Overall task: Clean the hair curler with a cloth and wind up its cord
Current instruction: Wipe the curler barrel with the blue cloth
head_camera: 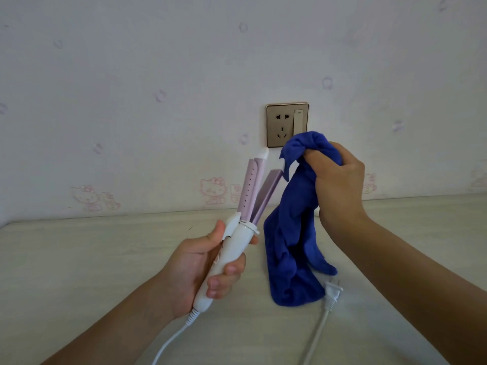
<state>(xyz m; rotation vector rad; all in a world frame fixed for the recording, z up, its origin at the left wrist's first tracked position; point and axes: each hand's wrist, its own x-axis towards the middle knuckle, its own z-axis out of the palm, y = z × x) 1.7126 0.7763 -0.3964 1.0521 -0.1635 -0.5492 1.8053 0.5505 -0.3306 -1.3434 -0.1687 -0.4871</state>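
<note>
My left hand [196,270] grips the white handle of the hair curler [234,243], which points up and to the right with its lilac plates [257,188] spread apart. My right hand [340,185] is closed on the top of a blue cloth [295,227], lifted just right of the plates; the cloth's lower end still rests on the table. The curler's white cord [168,341] leaves the handle and runs off the bottom edge. Its white plug [332,293] lies unplugged on the table beside the cloth's lower end.
A pale wooden table [92,259] stands against a wall with pink cartoon-cat wallpaper. A gold wall socket with a switch [287,125] sits on the wall just above the cloth and the curler's tip.
</note>
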